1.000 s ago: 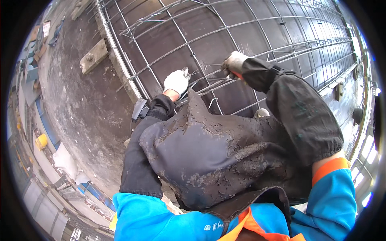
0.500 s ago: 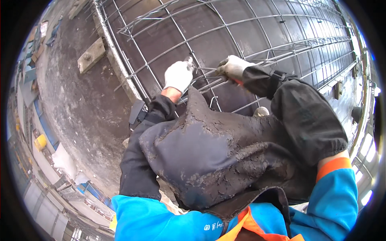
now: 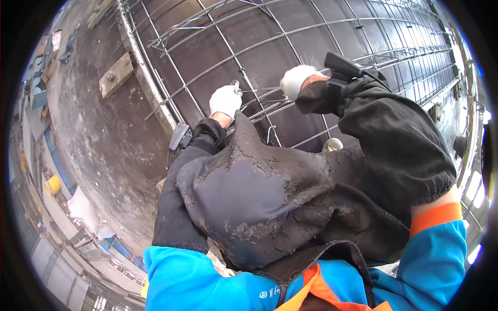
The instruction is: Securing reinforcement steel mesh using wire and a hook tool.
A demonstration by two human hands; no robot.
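Note:
My left hand point(image 3: 225, 101), in a white glove, is closed around what looks like thin wire point(image 3: 236, 85), whose loops show at the fingertips. It is just left of a crossing in the steel rebar mesh point(image 3: 244, 70). My right hand point(image 3: 298, 80), gloved too, is closed at the right end of a short bar beside the paired rebars. Its wrist is turned over, so whatever lies inside the fist is hidden. A bent rebar hook point(image 3: 271, 135) stands up in front of a stiff, mud-caked dark apron point(image 3: 249, 192) over my lap and knees.
A metal form edge point(image 3: 150, 83) borders the mesh on the left, with a concrete-crusted block point(image 3: 116, 75) outside it. Rebar trusses point(image 3: 404, 54) run off to the right above the dark form bed. A yellow container point(image 3: 52, 185) and a white sack point(image 3: 82, 207) lie far left.
My right hand has risen slightly and rotated, its forearm swinging inward so the wrist device shows. My left hand has shifted a little left and down, still closed.

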